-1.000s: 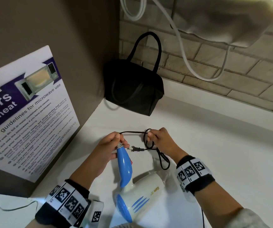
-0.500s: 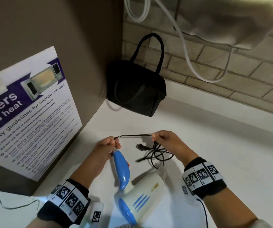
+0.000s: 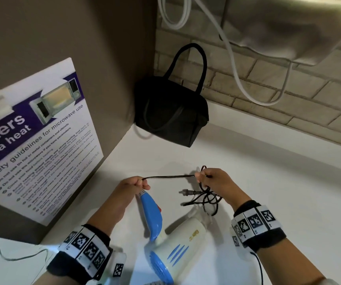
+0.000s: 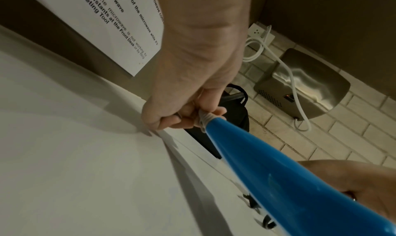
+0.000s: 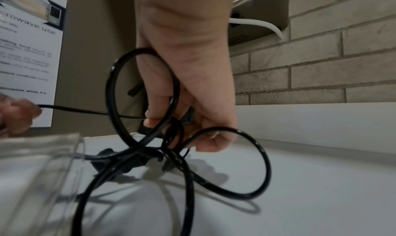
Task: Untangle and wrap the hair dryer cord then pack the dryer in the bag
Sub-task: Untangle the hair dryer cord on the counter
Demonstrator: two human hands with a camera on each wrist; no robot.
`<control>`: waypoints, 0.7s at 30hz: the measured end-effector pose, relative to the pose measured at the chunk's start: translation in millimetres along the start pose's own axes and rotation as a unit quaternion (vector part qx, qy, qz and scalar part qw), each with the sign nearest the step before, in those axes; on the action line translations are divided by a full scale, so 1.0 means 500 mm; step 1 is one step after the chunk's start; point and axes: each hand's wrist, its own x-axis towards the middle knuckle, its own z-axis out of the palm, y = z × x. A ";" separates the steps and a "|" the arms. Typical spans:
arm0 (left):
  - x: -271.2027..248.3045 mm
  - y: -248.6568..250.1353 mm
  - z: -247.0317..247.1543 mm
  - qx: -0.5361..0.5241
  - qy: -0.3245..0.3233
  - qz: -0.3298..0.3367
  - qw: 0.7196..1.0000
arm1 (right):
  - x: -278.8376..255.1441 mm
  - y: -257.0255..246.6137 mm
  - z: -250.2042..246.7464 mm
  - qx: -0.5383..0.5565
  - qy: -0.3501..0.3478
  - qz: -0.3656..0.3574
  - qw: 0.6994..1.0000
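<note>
A white and blue hair dryer [image 3: 177,241] lies on the white counter [image 3: 278,182], its blue handle [image 4: 278,180] pointing away from me. My left hand [image 3: 132,186] grips the cord where it leaves the handle end [image 4: 203,119]. A straight stretch of black cord [image 3: 169,177] runs from it to my right hand [image 3: 212,179], which pinches the cord. Below that hand hang tangled loops [image 5: 171,155] with the plug [image 3: 186,192] sticking out to the left. The black bag [image 3: 169,112] stands in the far corner with one handle up.
A microwave safety poster [image 3: 32,145] leans on the brown wall at the left. A steel wall unit [image 3: 288,23] with a white cable [image 3: 237,77] hangs over the brick wall behind. A thin wire [image 3: 21,257] lies at the lower left.
My hands have drawn apart, so the cord between them is now a longer taut line. The right hand moved right with the tangle, and the plug came away from the handle.
</note>
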 end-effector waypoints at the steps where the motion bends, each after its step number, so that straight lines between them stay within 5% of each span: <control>1: -0.001 0.003 0.000 0.002 -0.004 -0.003 1.000 | 0.001 0.002 0.000 -0.021 0.004 0.002 1.000; 10: 0.002 0.001 -0.001 0.044 -0.043 0.026 0.998 | 0.018 0.008 0.007 -0.241 0.117 0.019 0.963; 21: 0.011 -0.015 -0.022 0.014 -0.019 -0.005 1.000 | 0.017 0.000 0.019 -0.470 0.096 0.018 0.877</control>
